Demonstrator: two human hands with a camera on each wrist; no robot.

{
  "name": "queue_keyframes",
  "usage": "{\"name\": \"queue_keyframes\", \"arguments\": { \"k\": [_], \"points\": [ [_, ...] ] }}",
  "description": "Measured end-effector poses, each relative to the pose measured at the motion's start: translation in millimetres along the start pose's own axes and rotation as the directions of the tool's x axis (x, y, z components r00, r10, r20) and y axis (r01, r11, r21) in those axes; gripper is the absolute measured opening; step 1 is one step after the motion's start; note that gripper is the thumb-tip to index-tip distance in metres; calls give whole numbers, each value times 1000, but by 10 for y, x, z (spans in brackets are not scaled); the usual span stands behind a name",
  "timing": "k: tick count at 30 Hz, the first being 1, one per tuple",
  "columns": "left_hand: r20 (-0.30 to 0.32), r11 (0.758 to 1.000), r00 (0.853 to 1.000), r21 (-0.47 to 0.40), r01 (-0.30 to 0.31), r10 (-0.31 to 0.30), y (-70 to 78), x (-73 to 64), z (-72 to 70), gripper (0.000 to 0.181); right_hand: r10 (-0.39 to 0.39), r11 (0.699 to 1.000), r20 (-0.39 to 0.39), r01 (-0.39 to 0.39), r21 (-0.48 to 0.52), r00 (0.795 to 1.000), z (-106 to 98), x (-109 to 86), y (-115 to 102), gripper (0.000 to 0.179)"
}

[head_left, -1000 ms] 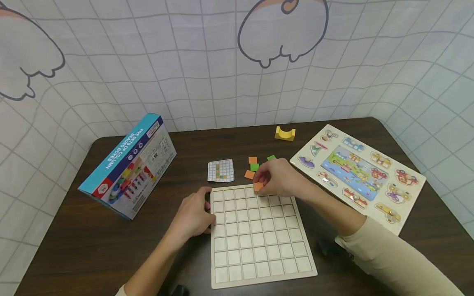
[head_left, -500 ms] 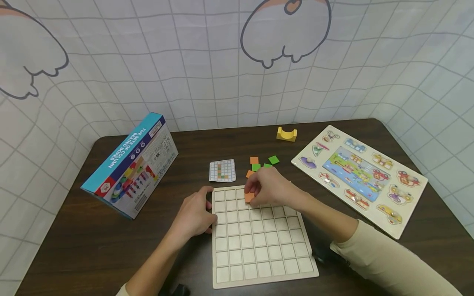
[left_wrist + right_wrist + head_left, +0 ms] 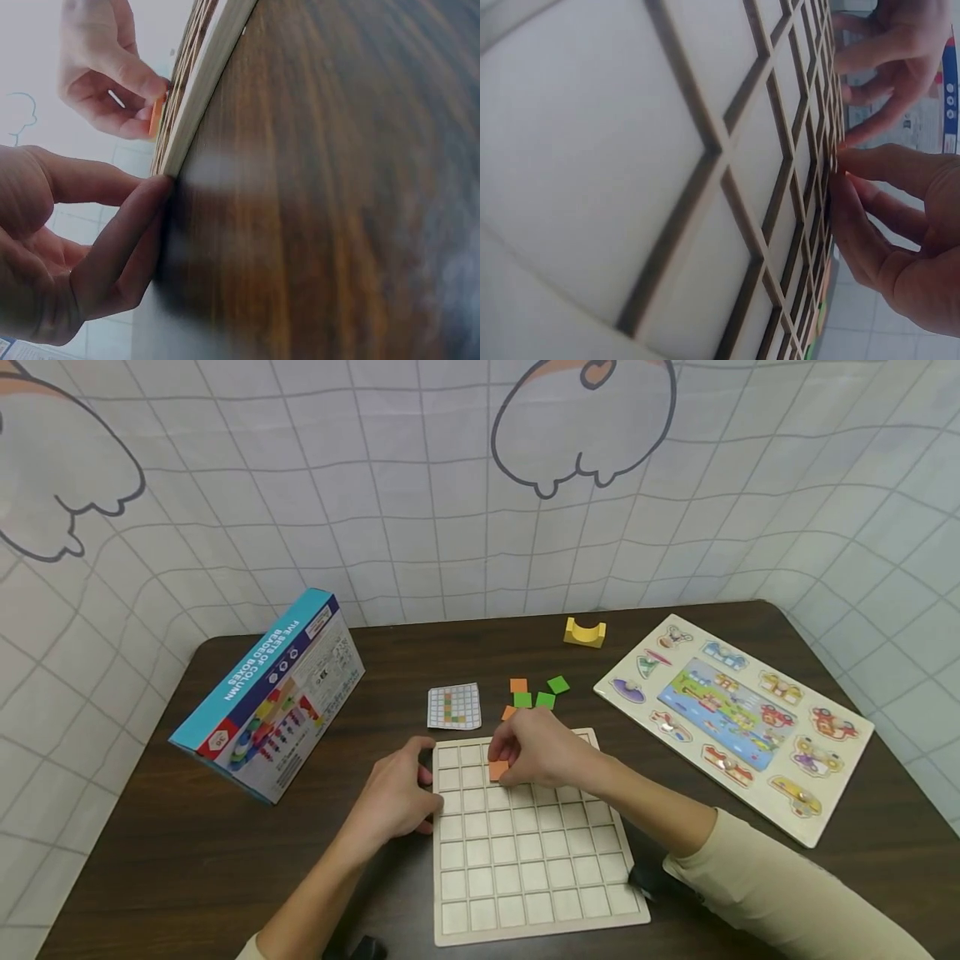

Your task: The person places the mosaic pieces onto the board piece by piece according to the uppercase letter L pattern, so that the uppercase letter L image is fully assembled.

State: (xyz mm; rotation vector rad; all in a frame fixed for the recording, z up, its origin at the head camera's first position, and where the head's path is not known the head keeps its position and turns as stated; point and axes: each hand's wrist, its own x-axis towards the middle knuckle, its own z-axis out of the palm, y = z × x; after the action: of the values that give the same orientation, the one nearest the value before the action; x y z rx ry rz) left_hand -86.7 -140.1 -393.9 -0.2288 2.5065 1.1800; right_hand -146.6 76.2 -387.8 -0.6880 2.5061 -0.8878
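We see matt wood in the grid (image 3: pixel 507 880) and glossy wood grain on the table (image 3: pixel 150 860). The backdrop (image 3: pixel 450 543) looks like wrinkled cloth, the card (image 3: pixel 454 707) like paper.

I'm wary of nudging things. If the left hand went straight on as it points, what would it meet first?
Most likely the grid board: the left hand is right at its left edge, seemingly touching it, with no gap visible.

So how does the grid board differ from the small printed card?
The grid board is much larger than the printed card. The grid board has raised ribs around its cells; the printed card's squares look flat. The left hand touches the grid board's edge, while no hand touches the printed card. Both show a grid of squares on a pale ground.
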Motion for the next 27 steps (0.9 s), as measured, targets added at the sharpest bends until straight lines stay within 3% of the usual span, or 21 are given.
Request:
{"name": "queue_keyframes", "arguments": {
  "k": [5,27],
  "points": [
    [6,999,1000,-53,8,-8,-8,-6,-24,80,-27,999,-21,27,-30,999,38,18,-12,19],
    [13,998,1000,-64,1,0,-29,17,-9,80,-43,996,-27,41,-73,999,47,-8,-8,19]
  ]
}}
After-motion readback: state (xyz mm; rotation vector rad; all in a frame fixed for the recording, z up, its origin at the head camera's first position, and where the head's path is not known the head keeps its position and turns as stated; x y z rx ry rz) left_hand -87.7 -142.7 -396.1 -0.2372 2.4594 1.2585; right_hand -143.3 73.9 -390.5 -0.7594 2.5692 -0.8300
